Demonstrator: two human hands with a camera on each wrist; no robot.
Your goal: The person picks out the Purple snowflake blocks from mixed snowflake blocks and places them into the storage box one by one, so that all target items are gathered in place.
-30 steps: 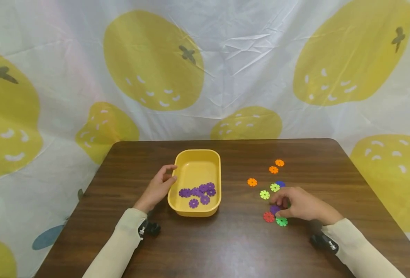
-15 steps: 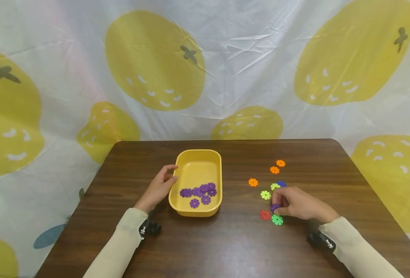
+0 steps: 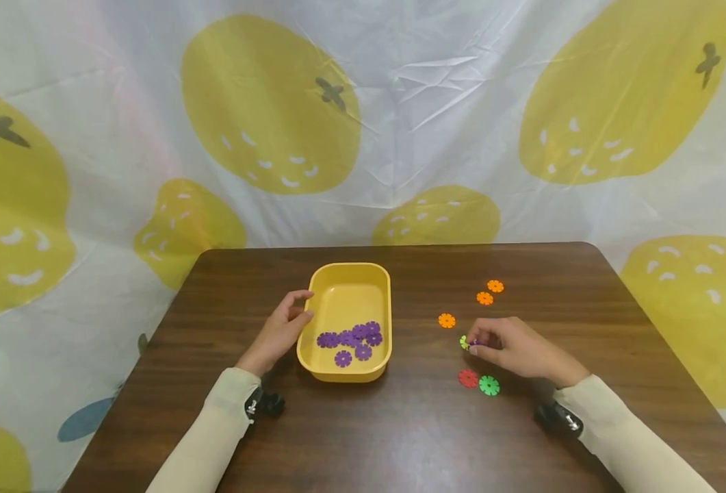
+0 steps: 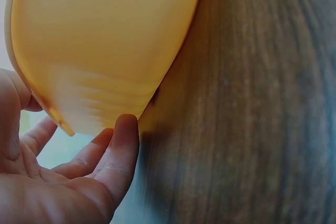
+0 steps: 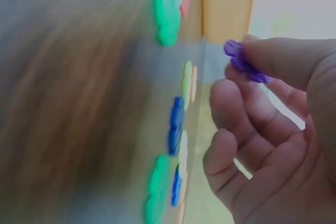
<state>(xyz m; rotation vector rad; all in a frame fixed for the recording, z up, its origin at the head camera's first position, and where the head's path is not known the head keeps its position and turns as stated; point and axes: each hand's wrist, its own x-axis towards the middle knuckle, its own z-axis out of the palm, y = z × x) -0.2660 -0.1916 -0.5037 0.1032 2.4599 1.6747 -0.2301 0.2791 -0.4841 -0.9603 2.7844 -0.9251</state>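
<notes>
My left hand [image 3: 279, 331] is at the left side of a yellow plastic tub [image 3: 389, 308], thumb and index finger over its rim. In the left wrist view, other fingers [image 4: 125, 140] touch the tub's outer wall [image 4: 115, 40]. Several purple notched discs [image 3: 343, 358] lie inside, toward the near end. Raised over the table, my right hand [image 3: 516, 348] pinches a purple notched disc [image 5: 244, 64] between thumb and fingers. Partly behind that hand lies a yellow-green disc [image 3: 464, 342]. Below it are a red disc [image 3: 468, 378] and a green disc [image 3: 488, 385].
Three orange discs [image 3: 447, 320] lie farther back on the brown wooden table [image 3: 412, 424]. Blue discs [image 5: 176, 127] and another green disc [image 5: 156, 190] show beneath the right hand in its wrist view. A fruit-patterned curtain [image 3: 393, 137] hangs behind the table.
My right hand has gripped the purple disc, lifted it off the table and moved slightly left and away. The red and green discs have shifted a little left. My left hand stays at the tub.
</notes>
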